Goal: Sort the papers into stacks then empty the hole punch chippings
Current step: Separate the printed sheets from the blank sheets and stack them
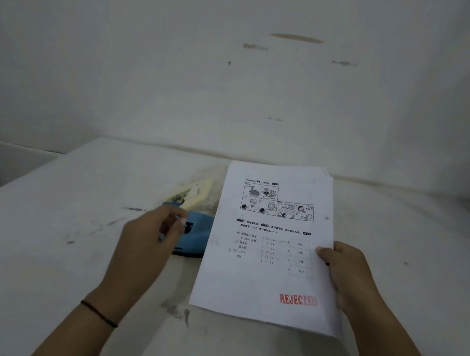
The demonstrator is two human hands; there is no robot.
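Step in hand: the person is sorting, and is judging one sheet by its stamp before it goes to a stack.
Sheet: a white printed worksheet with cartoon panels and a red REJECTED stamp (271, 246) is being held up, tilted, above the pale scuffed table (44, 244).
Right hand: the right hand (345, 275) is pinching the sheet's right edge, thumb on the printed face, the other fingers hidden behind.
Left hand: the left hand (148, 238) is hovering over the blue hole punch (193, 239), fingers loosely curled, grasping nothing I can make out.
Hole punch: it is lying on the table just left of the sheet, with a cream plastic piece (194, 193) beyond it.
Doing it well: probably support the free left edge so the paper is not flopping, and keep the stamp facing up.
Risk: the sheet's lower edge could be brushing the punch.
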